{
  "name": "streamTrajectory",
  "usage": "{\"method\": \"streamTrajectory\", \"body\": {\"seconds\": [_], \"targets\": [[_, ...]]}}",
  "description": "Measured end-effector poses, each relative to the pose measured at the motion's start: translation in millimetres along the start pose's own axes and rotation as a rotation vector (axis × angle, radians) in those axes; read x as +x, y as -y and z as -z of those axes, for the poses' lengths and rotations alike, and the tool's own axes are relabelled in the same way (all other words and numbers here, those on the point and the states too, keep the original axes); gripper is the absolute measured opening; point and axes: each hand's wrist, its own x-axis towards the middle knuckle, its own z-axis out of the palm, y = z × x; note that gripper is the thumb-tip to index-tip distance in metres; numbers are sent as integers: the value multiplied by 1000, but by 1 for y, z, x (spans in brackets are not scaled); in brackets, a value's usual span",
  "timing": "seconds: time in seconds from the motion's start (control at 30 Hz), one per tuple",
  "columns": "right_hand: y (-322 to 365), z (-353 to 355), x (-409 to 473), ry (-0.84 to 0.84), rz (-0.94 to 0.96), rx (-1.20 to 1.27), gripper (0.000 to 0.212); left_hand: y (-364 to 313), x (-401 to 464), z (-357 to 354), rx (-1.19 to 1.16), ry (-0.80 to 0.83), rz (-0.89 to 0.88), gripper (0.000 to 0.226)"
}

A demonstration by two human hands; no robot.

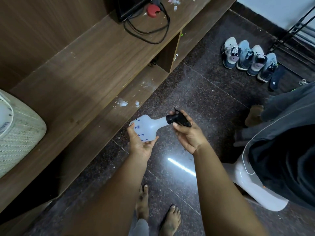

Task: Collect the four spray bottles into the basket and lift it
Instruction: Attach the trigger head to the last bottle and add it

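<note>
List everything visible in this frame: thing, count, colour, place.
spray bottle: 1, white with blue dots, black trigger head; held sideways over the floor
basket: 1, off-white woven; left edge, on the wooden bench
wooden bench: 1, brown; left half
cables: black; bench top
red cap: 1; bench top
shoes: 4, grey-white; floor, upper right
left hand: grips the bottle's base
right hand: holds the trigger head

Both forearms are bare, no sleeves, no watch or rings showing on the left hand [142,142] or right hand [188,133]. Toward six o'clock, bare feet [170,220] with smudged, dirty tops, and a grey trouser leg [139,227] over one foot.
</note>
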Motion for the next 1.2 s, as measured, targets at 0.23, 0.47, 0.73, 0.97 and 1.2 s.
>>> {"method": "streamTrajectory", "body": {"seconds": [0.23,0.47,0.73,0.97,1.2], "targets": [[-9,-10,14,-422,130,-144,44,15,-7,-11,98,76,2,37],[-17,-16,18,-419,61,-284,42,17,-14,-10,158,132,1,36],[-20,-16,13,-332,65,-107,8,8,-20,-6,243,128,37,33],[-21,-34,16,-399,7,-193,16,8,-26,9,162,164,0,39],[-22,-40,18,-157,23,-175,24,-11,-23,7,203,178,125,55]]}}
